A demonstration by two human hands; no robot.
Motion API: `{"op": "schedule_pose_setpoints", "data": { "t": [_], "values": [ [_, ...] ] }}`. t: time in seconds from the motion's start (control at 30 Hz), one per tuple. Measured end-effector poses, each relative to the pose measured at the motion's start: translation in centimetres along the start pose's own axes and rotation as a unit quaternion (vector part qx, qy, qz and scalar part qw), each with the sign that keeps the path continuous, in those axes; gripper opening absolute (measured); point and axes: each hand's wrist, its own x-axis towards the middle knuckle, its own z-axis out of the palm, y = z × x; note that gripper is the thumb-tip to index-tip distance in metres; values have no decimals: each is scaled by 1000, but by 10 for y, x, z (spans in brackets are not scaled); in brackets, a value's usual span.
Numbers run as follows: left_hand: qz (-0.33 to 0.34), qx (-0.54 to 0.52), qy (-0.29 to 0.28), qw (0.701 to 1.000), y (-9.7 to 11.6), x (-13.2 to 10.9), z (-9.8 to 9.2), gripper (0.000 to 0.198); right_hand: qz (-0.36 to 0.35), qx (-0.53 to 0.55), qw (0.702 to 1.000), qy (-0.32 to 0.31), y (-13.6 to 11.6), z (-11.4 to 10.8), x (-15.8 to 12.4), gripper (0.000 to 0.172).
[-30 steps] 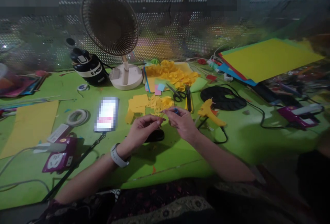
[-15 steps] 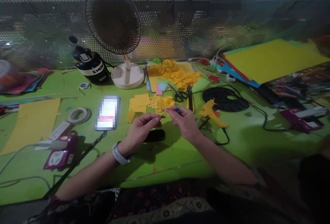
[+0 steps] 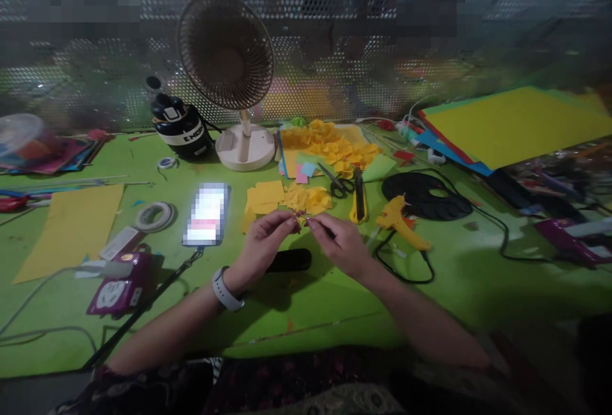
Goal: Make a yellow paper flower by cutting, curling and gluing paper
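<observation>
My left hand (image 3: 265, 243), with a pale watch on its wrist, is closed in a pinch; the small piece at its fingertips is too fine to name. Close against it, my right hand (image 3: 342, 243) is also closed, on a thin dark tool lying along the fingers, its kind unclear. Just beyond the fingertips lie yellow paper pieces (image 3: 269, 193) and small yellow scraps (image 3: 297, 198). Under my left hand rests a black elongated case (image 3: 291, 261), partly hidden. Scissors (image 3: 340, 185) and a yellow box cutter (image 3: 358, 198) are beyond my right hand.
A yellow glue gun (image 3: 401, 220) with its cord lies right, before a black palette-shaped mat (image 3: 425, 197). Left are a lit phone (image 3: 206, 214), a tape roll (image 3: 154, 217) and a purple power strip (image 3: 119, 284). A fan (image 3: 246, 147) and black bottle (image 3: 184, 134) stand behind.
My right hand has moved in toward the left, so the fingertips of both hands now nearly meet. The whole view has shifted slightly.
</observation>
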Motion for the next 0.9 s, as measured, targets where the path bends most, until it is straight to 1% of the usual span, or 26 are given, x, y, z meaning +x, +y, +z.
{"op": "schedule_pose_setpoints", "data": {
  "t": [0.17, 0.3, 0.6, 0.7, 0.9],
  "values": [
    [8, 2, -15, 1000, -1, 0, -1, 14, -14, 1, 1000, -3, 3, -1, 0, 27],
    [20, 19, -14, 1000, 0, 1, -1, 14, -24, -4, 1000, -6, 2, -2, 0, 27],
    [83, 45, -8, 995, 2, -1, -1, 10, -82, 19, 996, -16, 1, -5, 1, 24],
    [87, 35, -12, 995, 1, -1, -1, 8, -87, 29, 996, -20, 0, -6, 2, 25],
    [71, 29, -9, 997, 2, -2, 1, 10, -87, 34, 995, -28, -2, -8, 3, 27]
  ]
}}
